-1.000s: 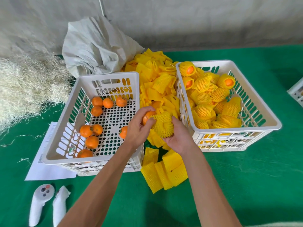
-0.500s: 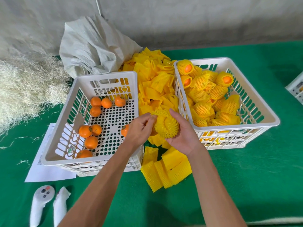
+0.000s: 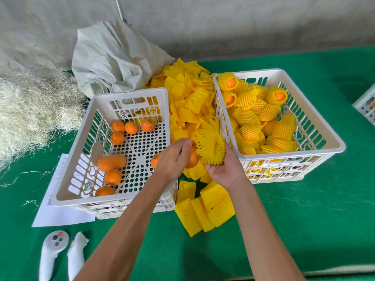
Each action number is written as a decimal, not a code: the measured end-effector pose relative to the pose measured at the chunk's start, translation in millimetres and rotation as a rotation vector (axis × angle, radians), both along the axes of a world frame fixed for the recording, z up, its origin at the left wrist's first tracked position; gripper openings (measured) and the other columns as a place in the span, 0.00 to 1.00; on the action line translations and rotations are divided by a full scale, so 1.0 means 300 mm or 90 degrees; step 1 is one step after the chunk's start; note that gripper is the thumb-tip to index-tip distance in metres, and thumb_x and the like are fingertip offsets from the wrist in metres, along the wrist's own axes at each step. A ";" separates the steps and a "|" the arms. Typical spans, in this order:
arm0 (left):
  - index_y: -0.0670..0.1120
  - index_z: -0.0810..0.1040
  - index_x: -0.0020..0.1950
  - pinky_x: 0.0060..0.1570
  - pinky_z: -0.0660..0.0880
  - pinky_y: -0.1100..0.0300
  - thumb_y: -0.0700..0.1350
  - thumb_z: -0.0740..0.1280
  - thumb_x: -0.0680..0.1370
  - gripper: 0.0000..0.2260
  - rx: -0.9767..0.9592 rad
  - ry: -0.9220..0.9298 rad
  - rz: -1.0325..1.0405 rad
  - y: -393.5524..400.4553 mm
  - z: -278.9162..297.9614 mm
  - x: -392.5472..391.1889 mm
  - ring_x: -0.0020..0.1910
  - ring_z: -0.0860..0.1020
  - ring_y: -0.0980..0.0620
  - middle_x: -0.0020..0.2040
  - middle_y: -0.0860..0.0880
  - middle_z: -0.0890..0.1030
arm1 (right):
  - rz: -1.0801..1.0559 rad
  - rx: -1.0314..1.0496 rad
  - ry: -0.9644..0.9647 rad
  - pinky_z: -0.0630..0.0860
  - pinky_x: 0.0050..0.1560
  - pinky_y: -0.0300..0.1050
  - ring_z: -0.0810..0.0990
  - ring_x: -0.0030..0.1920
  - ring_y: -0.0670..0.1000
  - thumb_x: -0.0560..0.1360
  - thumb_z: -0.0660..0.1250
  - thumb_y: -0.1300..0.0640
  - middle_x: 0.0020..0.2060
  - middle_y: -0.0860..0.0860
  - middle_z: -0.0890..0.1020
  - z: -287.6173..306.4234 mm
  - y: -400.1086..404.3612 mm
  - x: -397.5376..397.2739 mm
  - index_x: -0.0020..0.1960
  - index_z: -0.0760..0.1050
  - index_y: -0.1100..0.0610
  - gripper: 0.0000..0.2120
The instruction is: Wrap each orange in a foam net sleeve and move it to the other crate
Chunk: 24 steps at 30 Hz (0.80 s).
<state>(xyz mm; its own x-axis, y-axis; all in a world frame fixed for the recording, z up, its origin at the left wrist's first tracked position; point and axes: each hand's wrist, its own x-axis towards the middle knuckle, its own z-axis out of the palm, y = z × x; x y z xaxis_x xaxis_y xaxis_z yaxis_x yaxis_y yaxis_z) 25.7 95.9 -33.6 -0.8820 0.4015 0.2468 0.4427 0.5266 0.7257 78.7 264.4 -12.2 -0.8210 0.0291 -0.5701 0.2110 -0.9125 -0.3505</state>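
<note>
Left hand [image 3: 175,157] grips the orange [image 3: 191,159], right hand [image 3: 224,169] holds the foam sleeve [image 3: 211,147] at its 3 o'clock, between both crates. Stretch mouth wide, push straight in.

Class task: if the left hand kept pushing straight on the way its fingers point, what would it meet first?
Probably the foam net sleeve held in the right hand; the left hand presses an orange toward it.
</note>
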 end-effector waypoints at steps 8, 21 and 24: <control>0.61 0.75 0.69 0.55 0.76 0.63 0.69 0.65 0.79 0.22 0.170 -0.079 0.032 -0.017 -0.012 -0.002 0.63 0.76 0.59 0.63 0.60 0.74 | -0.029 0.404 -0.067 0.75 0.67 0.65 0.80 0.61 0.57 0.80 0.65 0.39 0.58 0.51 0.84 -0.036 -0.007 0.007 0.63 0.79 0.46 0.17; 0.50 0.76 0.75 0.66 0.76 0.57 0.59 0.73 0.79 0.26 0.012 0.015 -0.134 0.000 0.020 0.047 0.67 0.76 0.61 0.69 0.55 0.78 | -0.035 0.577 -0.082 0.73 0.70 0.57 0.76 0.67 0.54 0.83 0.58 0.37 0.66 0.49 0.76 -0.097 -0.040 0.000 0.75 0.71 0.48 0.25; 0.52 0.77 0.74 0.69 0.75 0.52 0.58 0.74 0.79 0.25 0.029 -0.005 -0.146 0.005 0.023 0.041 0.72 0.73 0.60 0.73 0.56 0.75 | -0.021 0.471 -0.076 0.73 0.71 0.61 0.75 0.69 0.56 0.82 0.61 0.38 0.70 0.51 0.75 -0.089 -0.026 0.001 0.77 0.67 0.47 0.27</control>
